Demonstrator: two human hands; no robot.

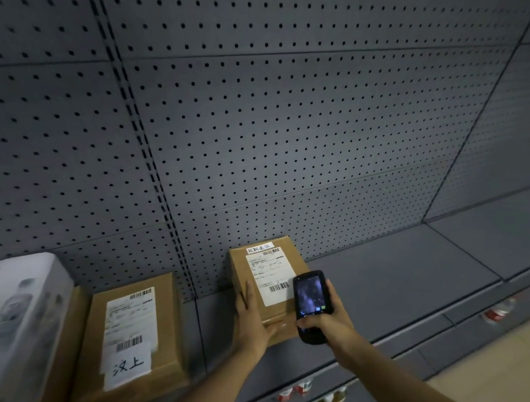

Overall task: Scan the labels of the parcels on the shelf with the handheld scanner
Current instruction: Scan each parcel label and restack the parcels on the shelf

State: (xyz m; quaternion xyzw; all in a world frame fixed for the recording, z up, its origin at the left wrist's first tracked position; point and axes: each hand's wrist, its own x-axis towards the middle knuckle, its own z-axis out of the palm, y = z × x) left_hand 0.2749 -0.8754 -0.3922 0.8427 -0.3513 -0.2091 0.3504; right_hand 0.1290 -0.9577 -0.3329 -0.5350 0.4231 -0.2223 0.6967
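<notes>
A brown cardboard parcel (266, 259) lies on the grey shelf (384, 274), its white barcode label (269, 276) facing up. My left hand (253, 316) rests on the parcel's left side and near edge, with the thumb across the near edge. My right hand (328, 317) grips a black handheld scanner (310, 303), lit screen up, over the parcel's right near corner beside the label. A second brown parcel (132, 337) lies to the left with a white label and a handwritten slip.
A white box (21, 315) stands at the far left against the second parcel. Grey pegboard (285, 138) backs the shelf. The shelf runs on to the right. Bottles with red and white caps (298, 389) show on the lower shelf below.
</notes>
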